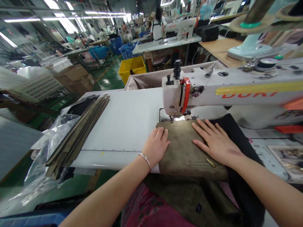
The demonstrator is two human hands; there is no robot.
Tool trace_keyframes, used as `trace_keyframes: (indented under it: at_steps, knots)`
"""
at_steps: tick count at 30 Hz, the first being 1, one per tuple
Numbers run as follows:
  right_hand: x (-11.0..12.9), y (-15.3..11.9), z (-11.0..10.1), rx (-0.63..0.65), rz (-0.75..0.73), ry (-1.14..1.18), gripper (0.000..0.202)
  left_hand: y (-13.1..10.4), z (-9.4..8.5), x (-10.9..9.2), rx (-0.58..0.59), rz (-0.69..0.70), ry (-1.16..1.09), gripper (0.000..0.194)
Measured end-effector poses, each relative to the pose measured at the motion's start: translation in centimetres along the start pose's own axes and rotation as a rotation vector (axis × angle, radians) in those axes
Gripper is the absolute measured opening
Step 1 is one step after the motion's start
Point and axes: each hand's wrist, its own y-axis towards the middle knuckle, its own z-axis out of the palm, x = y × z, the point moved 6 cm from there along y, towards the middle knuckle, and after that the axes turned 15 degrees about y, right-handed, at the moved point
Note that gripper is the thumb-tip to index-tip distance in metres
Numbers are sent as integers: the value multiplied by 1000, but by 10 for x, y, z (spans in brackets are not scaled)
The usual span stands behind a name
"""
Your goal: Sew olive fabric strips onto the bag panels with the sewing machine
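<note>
An olive-brown fabric panel (180, 143) lies on the sewing machine bed, its far edge by the presser foot (172, 119). My left hand (157, 143), with a ring and bracelet, is at the panel's left edge, its bent fingers close together on the fabric. My right hand (214, 142) rests flat on the panel's right side, fingers spread. Close to my right palm, a small gold metal piece (210, 162) shows on the fabric. Black fabric (246, 138) extends under my right forearm, and more olive cloth (175, 192) hangs over my lap.
A stack of olive-brown strips (80, 132) lies at the table's left end beside clear plastic (47, 157). The white sewing machine (208, 85) spans the right side. Behind the table stand a cloth-lined bin (146, 80) and a yellow crate (132, 67). Metal parts fill a tray (286, 154) at right.
</note>
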Motion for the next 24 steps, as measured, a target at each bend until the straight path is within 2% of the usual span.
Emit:
trace_keyframes:
  at_steps: [6, 11, 13, 15, 19, 21, 24]
  knots:
    - [-26, -16, -1, -42, 23, -63, 72, 16, 7, -17, -31, 86, -36, 50]
    - [-47, -25, -3, -71, 59, -88, 72, 32, 6, -28, -67, 138, -37, 49]
    - [-41, -24, -6, -96, 60, -85, 68, 33, 5, -33, -76, 133, -22, 48]
    - [-21, -20, -6, -90, 11, -59, 63, 31, 3, -39, -82, 130, -6, 48]
    - [21, -11, 6, 19, -141, 25, 71, 28, 0, -48, -82, 106, 4, 49]
    - [20, -11, 11, 29, -149, 37, 76, 27, -1, -53, -78, 85, 4, 49]
    - [-4, -15, 16, -18, -134, 57, 78, 29, -4, -56, -85, 87, -9, 53]
